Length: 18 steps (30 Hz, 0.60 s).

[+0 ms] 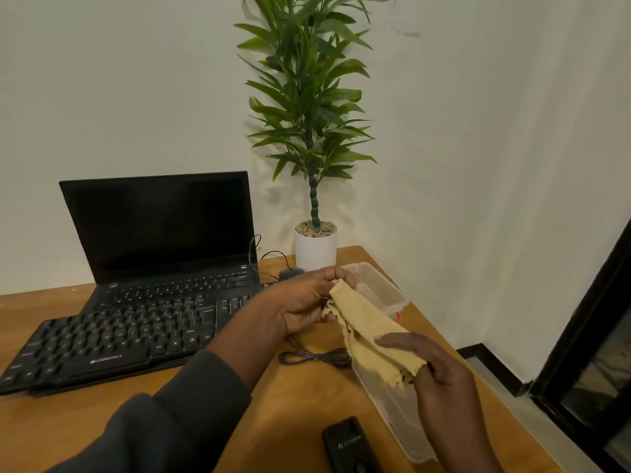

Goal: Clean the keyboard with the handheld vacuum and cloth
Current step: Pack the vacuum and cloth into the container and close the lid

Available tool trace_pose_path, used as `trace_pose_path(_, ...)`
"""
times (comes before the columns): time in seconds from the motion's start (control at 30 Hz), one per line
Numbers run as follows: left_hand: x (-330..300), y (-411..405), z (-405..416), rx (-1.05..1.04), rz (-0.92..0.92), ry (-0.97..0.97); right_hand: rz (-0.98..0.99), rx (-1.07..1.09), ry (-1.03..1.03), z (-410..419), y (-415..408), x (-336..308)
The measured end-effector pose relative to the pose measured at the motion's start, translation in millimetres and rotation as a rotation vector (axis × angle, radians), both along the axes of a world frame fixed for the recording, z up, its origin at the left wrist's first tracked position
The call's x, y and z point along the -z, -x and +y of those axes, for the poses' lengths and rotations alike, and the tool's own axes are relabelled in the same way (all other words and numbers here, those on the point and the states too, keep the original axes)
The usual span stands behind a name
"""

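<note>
Your left hand [309,303] and right hand [440,367] each pinch one end of the cloth [372,336], held above the desk's right edge. It looks soft, light and limp; bunch it before wiping the keyboard [112,339].

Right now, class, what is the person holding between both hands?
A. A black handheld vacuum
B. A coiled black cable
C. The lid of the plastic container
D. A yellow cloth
D: the left hand pinches one end of the yellow cloth and the right hand grips the other, stretching it above the table.
</note>
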<state>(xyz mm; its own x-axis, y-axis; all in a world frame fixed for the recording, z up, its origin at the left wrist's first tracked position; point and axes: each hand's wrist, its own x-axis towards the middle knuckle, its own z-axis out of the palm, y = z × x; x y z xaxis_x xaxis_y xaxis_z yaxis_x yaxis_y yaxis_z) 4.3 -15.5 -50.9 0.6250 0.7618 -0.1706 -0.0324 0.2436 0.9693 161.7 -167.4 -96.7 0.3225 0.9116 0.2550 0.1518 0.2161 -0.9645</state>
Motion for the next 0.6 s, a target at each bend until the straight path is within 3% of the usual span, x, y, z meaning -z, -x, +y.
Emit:
trace_pose_path(0.07, 0.8, -7.7, 15.5, -0.036, 0.057, 0.125, -0.154, 0.1, 0.016, 12.1, -6.9, 2.7)
trace_pose_path(0.13, -1.7, -10.5, 27.0, -0.014, 0.096, 0.25, -0.147, 0.122, 0.064, 22.7, -13.6, -6.8)
trace_pose_path(0.23, -8.3, -12.1, 38.4, 0.014, 0.077, 0.269, -0.106, 0.011, 0.143, 38.1, -24.8, -23.4)
trace_pose_path(0.37, -13.7, -25.5, 54.8, -0.021, 0.179, -0.053, -0.292, -0.199, 0.265, 57.1, -34.9, -34.8)
trace_pose_path(0.47, -14.7, -43.7, 83.6, -0.198, 0.299, -0.249, -0.53, -0.117, 0.178, 85.6, -37.9, -28.7)
trace_pose_path(0.6, -0.7, -65.3, 118.8, -0.285, 0.625, -0.58, -0.786, 0.049, 0.173, 128.8, -38.7, -17.0)
